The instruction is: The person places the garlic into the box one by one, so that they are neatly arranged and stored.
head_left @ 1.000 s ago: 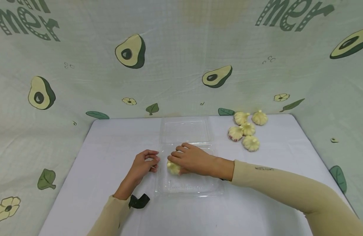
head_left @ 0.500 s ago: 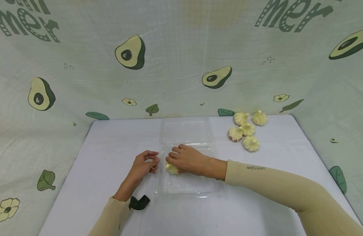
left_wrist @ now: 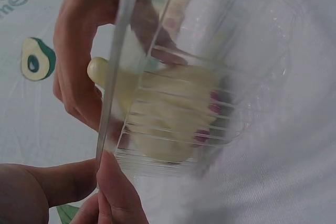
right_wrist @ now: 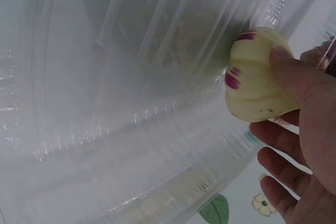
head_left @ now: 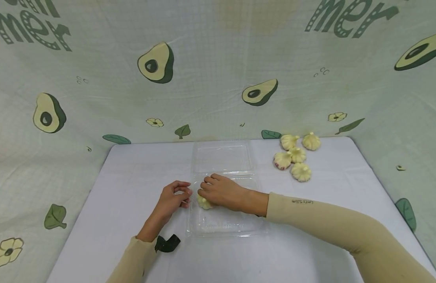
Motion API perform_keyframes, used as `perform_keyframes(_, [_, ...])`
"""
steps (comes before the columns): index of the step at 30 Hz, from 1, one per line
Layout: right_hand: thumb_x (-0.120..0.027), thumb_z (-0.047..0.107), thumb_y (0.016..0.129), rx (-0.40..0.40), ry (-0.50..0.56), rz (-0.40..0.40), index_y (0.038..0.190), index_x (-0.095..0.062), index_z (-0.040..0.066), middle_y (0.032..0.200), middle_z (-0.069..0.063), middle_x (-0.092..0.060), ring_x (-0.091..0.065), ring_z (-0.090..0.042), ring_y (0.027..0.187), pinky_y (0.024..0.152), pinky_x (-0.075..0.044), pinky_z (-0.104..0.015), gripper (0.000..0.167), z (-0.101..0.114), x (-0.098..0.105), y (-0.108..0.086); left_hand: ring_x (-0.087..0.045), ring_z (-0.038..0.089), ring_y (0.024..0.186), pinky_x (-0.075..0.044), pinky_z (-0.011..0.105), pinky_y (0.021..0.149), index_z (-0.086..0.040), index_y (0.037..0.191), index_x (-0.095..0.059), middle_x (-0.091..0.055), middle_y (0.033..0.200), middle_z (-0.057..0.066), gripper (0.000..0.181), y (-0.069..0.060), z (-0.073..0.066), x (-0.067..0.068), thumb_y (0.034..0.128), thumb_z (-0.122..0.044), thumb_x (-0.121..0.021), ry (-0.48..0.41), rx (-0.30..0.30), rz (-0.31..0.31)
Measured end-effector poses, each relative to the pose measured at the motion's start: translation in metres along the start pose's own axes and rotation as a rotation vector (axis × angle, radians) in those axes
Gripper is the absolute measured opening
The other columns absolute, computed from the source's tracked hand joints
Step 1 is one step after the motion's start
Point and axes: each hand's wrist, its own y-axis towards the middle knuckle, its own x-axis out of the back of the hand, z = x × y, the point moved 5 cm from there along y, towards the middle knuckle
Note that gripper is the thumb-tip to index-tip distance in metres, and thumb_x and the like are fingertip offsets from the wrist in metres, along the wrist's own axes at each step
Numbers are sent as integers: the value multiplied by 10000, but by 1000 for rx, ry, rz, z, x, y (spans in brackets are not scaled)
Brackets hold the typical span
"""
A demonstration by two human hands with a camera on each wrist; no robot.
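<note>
Well — garlic bulb (right_wrist: 252, 87) sits between right thumb (right_wrist: 295, 74) and fingers (right_wrist: 281, 141).

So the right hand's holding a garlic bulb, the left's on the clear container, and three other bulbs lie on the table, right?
Not three: the head view shows five other bulbs on the table. The right hand holds a garlic bulb, with the left hand on the clear container.

I count one garlic bulb (right_wrist: 249, 87) in the right hand (head_left: 223, 192) and five more bulbs (head_left: 297, 155) beyond it to the right, six altogether. My feed also gives me one left hand (head_left: 172, 197), one black piece (head_left: 167, 243) by its wrist, one clear hinged container (head_left: 225, 225) under the right hand, and four printed avocados (head_left: 163, 59) beyond both.
</note>
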Motion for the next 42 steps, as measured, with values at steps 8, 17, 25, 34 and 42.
perform_keyframes(8, [-819, 519, 887, -72, 83, 67, 1311, -640, 200, 1269, 37, -675, -595, -175, 1234, 1106, -470, -326, 559, -13, 16, -9, -659, 144, 728, -591, 232, 614, 69, 1304, -620, -647, 1018, 110, 303, 0, -2, 0, 1006, 30, -653, 3, 2, 11])
perform_keyframes(17, [-772, 519, 947, -190, 111, 43, 1419, -614, 138, 1384, -19, -655, -590, -234, 1300, 1140, -459, -389, 627, -39, 36, -45, -657, 157, 727, -597, 247, 627, 76, 1319, -614, -643, 1015, 105, 310, -2, -3, 1, 1014, 34, -647, -4, 15, 10])
perform_keyframes(25, [-797, 489, 937, -354, 112, 11, 1466, -591, 86, 1489, -105, -607, -564, -302, 1369, 1183, -427, -471, 696, -59, 36, -95, -655, 148, 729, -602, 243, 638, 86, 1334, -597, -630, 1049, 110, 329, -3, -1, 2, 1015, 24, -651, -3, 10, 24])
perform_keyframes(34, [-874, 403, 879, -548, 145, -31, 1477, -561, 8, 1519, -185, -565, -536, -390, 1378, 1177, -410, -555, 781, -81, 29, -164, -652, 150, 732, -602, 242, 640, 86, 1336, -595, -637, 1034, 95, 329, -3, -1, 2, 1018, 21, -650, -1, 13, 25])
perform_keyframes(42, [-842, 380, 888, -685, 136, -81, 1482, -533, -15, 1525, -230, -540, -509, -441, 1373, 1169, -369, -620, 778, -96, 21, -217, -649, 145, 732, -602, 240, 636, 80, 1331, -600, -633, 1024, 87, 321, -2, 0, 1, 1020, 17, -651, -7, 15, 25])
